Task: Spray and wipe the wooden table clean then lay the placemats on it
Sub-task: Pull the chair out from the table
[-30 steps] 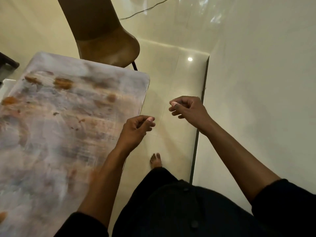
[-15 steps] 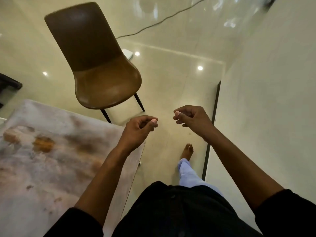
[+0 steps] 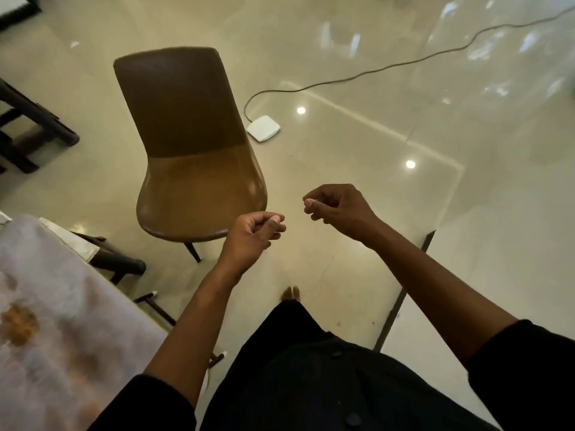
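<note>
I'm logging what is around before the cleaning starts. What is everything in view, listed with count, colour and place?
table: one, pale grey with brown stains, lower left
chair: one, brown, on the floor beyond the table
white box: one, white, on the floor right of the chair
cable: one, dark, running from the white box to the upper right
dark furniture: one, black, left edge
floor: glossy cream tiles
left hand: one, fingers curled, holding nothing
right hand: one, fingers curled, holding nothing
</note>
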